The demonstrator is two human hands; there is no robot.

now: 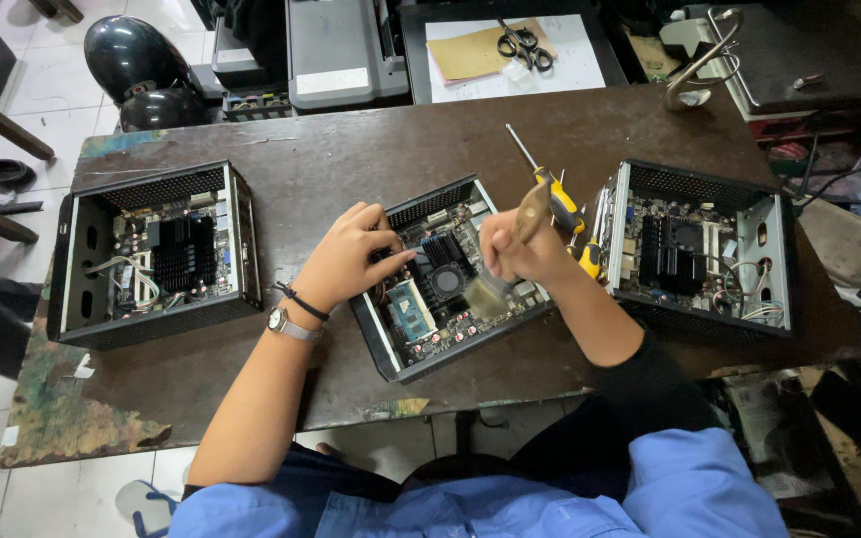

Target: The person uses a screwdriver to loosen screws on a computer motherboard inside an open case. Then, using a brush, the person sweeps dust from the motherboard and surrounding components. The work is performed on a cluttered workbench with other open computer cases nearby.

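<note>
— Black open case (450, 284) mid-tabletop (351, 149): left hand (351, 254) braces its edge, fingers spread, holding nothing.
— Right hand (515, 249) grips a brush (510, 254); sweep lightly, I'd say, sparing the fan (447, 282).

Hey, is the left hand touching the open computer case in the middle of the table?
Touching. The head view shows the left hand with fingers resting inside the middle case, on its board.

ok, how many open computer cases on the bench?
3. Left case sits untouched near the table's left edge. Middle case is under both hands: left hand on its rim, right hand brushing inside. Right case is beside the screwdriver. None appear hidden.
</note>
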